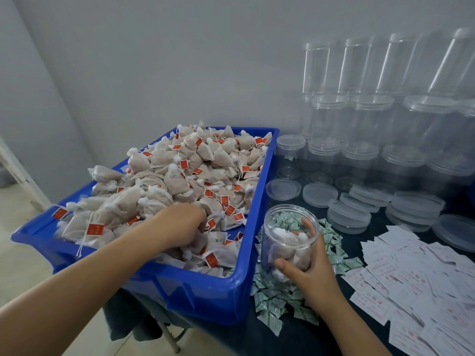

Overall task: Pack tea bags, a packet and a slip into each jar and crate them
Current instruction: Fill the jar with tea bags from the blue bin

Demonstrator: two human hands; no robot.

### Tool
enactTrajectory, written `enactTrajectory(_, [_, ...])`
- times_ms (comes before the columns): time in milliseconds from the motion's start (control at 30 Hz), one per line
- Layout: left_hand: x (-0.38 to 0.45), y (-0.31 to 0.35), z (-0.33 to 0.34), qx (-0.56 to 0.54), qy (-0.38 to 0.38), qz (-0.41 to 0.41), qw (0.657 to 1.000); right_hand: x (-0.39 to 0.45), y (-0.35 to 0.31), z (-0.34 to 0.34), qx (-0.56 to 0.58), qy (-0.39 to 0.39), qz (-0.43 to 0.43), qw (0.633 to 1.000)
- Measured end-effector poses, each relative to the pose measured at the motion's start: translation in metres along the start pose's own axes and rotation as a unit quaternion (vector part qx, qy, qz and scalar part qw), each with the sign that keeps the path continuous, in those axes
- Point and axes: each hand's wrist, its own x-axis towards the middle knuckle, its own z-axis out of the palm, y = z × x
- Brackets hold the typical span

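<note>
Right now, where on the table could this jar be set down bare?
Only dark cloth between the lids and slips, and nearer, beyond the packets. Beside the blue bin, packets crowd under the jar the right hand holds.

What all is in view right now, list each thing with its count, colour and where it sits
Bin: one, blue, left half of the table.
Tea bags: too many to count, beige with red tags, heaped in the bin.
Held jar: one, clear, open, beside the bin's right wall, some tea bags inside.
Packets: many, white and green, scattered around the held jar.
Slips: many, white with red print, at the right on the dark cloth.
Empty jars: many, clear, stacked against the wall at the right.
Lids: several, clear, in front of the stacked jars.
Left hand: in the tea bags; fingers hidden.
Right hand: grips the held jar.
</note>
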Motion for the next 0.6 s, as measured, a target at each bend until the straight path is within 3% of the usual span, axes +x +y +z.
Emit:
enactTrajectory(167, [-0.001, -0.002, -0.011, -0.027, 0.062, 0.034, 0.997, 0.000, -0.002, 0.000, 0.001, -0.001, 0.006, 1.000])
enactTrajectory(333, [-0.012, -0.003, -0.049, -0.183, 0.126, 0.054, 0.973, 0.000, -0.001, 0.000, -0.002, 0.000, 0.005, 1.000])
enactTrajectory(600, [-0.022, 0.049, -0.103, -0.389, 0.224, 0.140, 0.882, -0.002, -0.003, 0.001, -0.010, -0.001, 0.007, 1.000])
